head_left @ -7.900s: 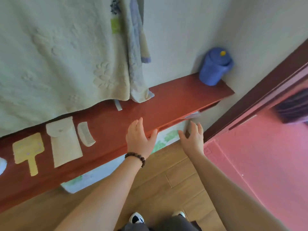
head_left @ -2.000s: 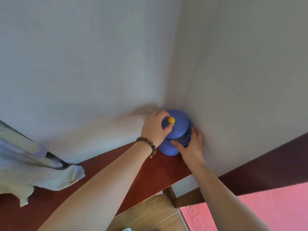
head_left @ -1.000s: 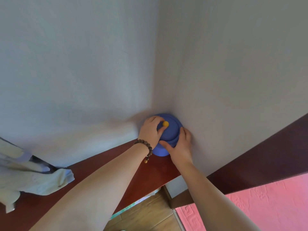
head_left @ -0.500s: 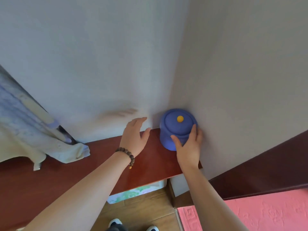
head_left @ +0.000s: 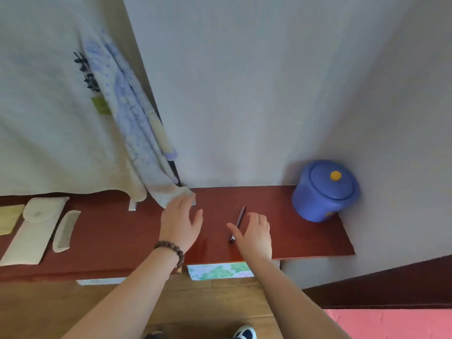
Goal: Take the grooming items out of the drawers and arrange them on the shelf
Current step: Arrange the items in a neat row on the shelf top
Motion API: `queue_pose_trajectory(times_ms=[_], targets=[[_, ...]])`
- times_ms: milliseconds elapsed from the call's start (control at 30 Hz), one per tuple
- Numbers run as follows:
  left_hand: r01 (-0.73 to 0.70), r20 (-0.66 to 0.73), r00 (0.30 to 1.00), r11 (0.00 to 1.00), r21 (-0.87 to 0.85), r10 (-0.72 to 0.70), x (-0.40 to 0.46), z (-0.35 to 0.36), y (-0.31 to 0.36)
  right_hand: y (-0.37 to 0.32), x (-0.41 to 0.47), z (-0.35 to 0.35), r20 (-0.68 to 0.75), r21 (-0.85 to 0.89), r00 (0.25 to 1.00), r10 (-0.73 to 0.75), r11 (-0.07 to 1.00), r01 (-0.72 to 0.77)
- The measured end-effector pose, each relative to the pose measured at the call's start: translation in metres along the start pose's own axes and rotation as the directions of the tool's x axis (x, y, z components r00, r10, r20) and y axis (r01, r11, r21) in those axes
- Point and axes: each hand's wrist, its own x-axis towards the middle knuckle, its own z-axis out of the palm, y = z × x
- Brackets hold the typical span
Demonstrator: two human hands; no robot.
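A red-brown shelf (head_left: 293, 231) runs along the wall. A blue lidded jar (head_left: 324, 190) with a yellow knob stands at its right end in the corner. A thin dark pencil-like stick (head_left: 238, 221) lies on the shelf, partly behind my right hand (head_left: 254, 234), which hovers open just over its near end. My left hand (head_left: 179, 222), wearing a bead bracelet, is open above the shelf to the left of the stick. Further left lie a white comb (head_left: 66, 231), a cream pouch (head_left: 31, 231) and a yellow item (head_left: 9, 217) cut off by the frame edge.
Towels (head_left: 73, 106) hang down the wall to the shelf's back edge at left. A floral-patterned white surface (head_left: 217, 271) shows under the shelf front. Wooden floor lies below, a pink mat (head_left: 403, 324) at lower right, dark door trim at right.
Both hands have left the blue jar and moved left over the middle of the shelf. The view has tilted down and left, bringing the stick and the comb items into sight.
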Motion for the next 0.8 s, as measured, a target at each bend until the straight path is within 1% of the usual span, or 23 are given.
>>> queue_pose_trajectory(times_ms=[100, 167, 233, 300, 367, 467, 533, 667, 800], targets=[[0.039, 0.007, 0.999, 0.999, 0.018, -0.039, -0.011, -0.018, -0.045, -0.018, 0.005, 0.025, 0.078, -0.154, 0.979, 0.190, 0.972, -0.176], [0.075, 0.030, 0.997, 0.996, 0.043, -0.076, -0.019, -0.033, -0.076, -0.028, 0.003, 0.036, 0.083, -0.195, 0.952, 0.293, 0.942, -0.273], [0.097, 0.035, 0.994, 0.994, 0.048, -0.099, -0.026, -0.050, -0.107, -0.039, -0.002, 0.044, 0.057, -0.186, 0.934, 0.352, 0.923, -0.336], [0.116, 0.026, 0.993, 0.992, 0.048, -0.117, -0.031, -0.068, -0.138, -0.056, -0.010, 0.053, 0.044, -0.173, 0.930, 0.365, 0.920, -0.352], [0.141, 0.019, 0.990, 0.989, 0.054, -0.142, -0.037, -0.085, -0.167, -0.085, -0.022, 0.067, 0.047, -0.155, 0.950, 0.310, 0.942, -0.299], [0.182, 0.012, 0.983, 0.982, 0.058, -0.183, -0.045, -0.109, -0.204, -0.141, -0.045, 0.098, 0.051, -0.072, 0.986, 0.156, 0.986, -0.152], [0.218, -0.001, 0.976, 0.974, 0.067, -0.219, -0.048, -0.122, -0.222, -0.178, -0.058, 0.118, 0.068, -0.030, 0.996, 0.057, 0.998, -0.055], [0.304, -0.027, 0.953, 0.950, 0.068, -0.302, -0.052, -0.143, -0.251, -0.234, -0.069, 0.148, 0.132, 0.002, 0.988, -0.076, 0.997, 0.076], [0.353, -0.046, 0.935, 0.933, 0.075, -0.350, -0.056, -0.155, -0.270, -0.264, -0.066, 0.169, 0.203, -0.020, 0.969, -0.140, 0.989, 0.147]])
